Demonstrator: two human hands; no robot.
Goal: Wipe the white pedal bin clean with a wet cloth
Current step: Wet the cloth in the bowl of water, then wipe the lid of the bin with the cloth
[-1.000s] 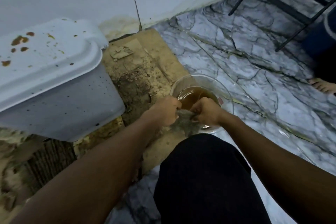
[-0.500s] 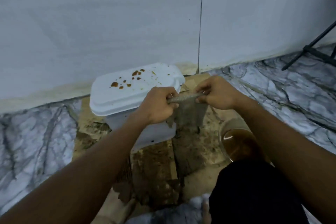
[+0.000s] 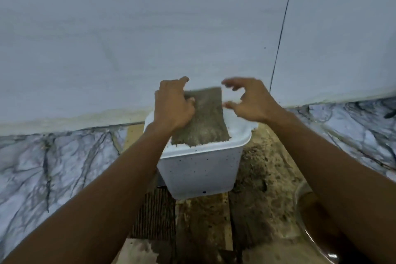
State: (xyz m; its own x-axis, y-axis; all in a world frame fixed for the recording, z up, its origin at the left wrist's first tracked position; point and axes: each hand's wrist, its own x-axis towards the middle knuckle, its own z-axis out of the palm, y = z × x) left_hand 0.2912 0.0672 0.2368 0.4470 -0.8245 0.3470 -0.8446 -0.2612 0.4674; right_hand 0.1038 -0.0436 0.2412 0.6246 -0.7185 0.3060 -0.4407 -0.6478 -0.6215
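The white pedal bin (image 3: 201, 169) stands against the wall in the middle of the view, its front speckled with dark spots. A grey-brown wet cloth (image 3: 203, 122) hangs spread out over the lid, its lower edge resting on the lid's front. My left hand (image 3: 173, 105) grips the cloth's upper left edge. My right hand (image 3: 248, 100) hovers just right of the cloth with fingers curled apart, holding nothing. The cloth and my hands hide most of the lid.
A glass bowl (image 3: 308, 216) of brown water sits on the floor at the lower right, partly behind my right forearm. Dirty cardboard (image 3: 263, 178) lies under and in front of the bin. Marble-patterned floor (image 3: 42, 167) spreads to both sides. The white wall (image 3: 150, 28) is right behind.
Both hands lifted the cloth from the bowl and carried it stretched to the bin. The cloth now hangs spread over the lid, and my right hand has let go of it.
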